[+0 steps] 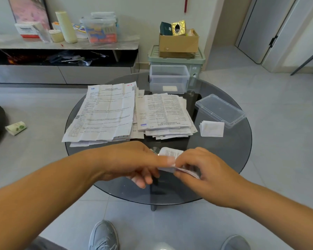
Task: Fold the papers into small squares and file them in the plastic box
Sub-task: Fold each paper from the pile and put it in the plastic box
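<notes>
Both hands are low over the near edge of the round glass counter (242,159), meeting on one piece of paper. The left hand (134,163) has its grip pinched closed on the left edge of the folded paper (172,156), thumb and forefinger pressed together, the other fingers curled loosely beneath. The right hand (204,168) has its grip closed on the same paper from the other side, fingers wrapped over the right end. The paper is blurred; a printed flap stands up between the two hands and the rest lies flat under the fingers, held just above the glass.

Beyond the hands, a large creased sheet (107,112) tops a stack on the left half of the counter. Just beside it, to the right, lies a second pile of printed papers (163,114), fanned and overlapping. Further right, a small folded square (212,129) sits on the glass, touching the near corner of a clear lid (220,110) lying flat.

At the far edge stands the clear plastic box (169,78), open at the top, with one pale folded piece (170,88) lying on its bottom. It is well apart from the hands, across the paper piles.

Down below, two grey shoes (103,235) show on the tiled floor.
</notes>
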`<state>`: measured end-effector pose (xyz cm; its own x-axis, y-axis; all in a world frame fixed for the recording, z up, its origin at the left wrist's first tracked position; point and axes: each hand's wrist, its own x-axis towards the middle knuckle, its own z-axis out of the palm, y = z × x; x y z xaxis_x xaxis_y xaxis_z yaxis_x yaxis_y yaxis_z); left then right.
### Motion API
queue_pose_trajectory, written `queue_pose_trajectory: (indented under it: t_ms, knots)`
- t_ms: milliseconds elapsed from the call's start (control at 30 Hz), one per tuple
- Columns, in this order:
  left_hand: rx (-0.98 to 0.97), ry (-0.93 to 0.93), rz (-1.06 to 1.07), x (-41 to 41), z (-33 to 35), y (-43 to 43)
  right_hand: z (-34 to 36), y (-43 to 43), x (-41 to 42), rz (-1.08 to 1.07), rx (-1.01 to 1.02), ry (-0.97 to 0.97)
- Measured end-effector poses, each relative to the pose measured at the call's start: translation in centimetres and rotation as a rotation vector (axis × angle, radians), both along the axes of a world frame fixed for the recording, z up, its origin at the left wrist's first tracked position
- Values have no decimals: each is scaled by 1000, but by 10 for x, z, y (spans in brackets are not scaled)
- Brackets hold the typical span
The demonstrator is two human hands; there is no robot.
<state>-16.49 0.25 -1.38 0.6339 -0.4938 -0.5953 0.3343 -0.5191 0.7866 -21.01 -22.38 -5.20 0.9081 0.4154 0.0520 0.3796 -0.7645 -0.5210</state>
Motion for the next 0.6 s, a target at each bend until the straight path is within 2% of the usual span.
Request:
queue_pose_trajectory:
  t_ms: [100,233,367,467,600]
  knots:
    - [203,-299,-151,-2,-6,0,2,-3,4,-99,83,100]
    - [403,-625,-120,-1,-22,-9,-1,-5,10,-250,48,124]
    - [600,-772,-134,3,-28,-20,-2,3,9,-292,-106,103]
    - [668,-844,-150,1,-28,-24,-3,5,8,-283,-270,28]
    - [555,-1111,-263,-3,-34,-20,-4,2,11,-279,-303,49]
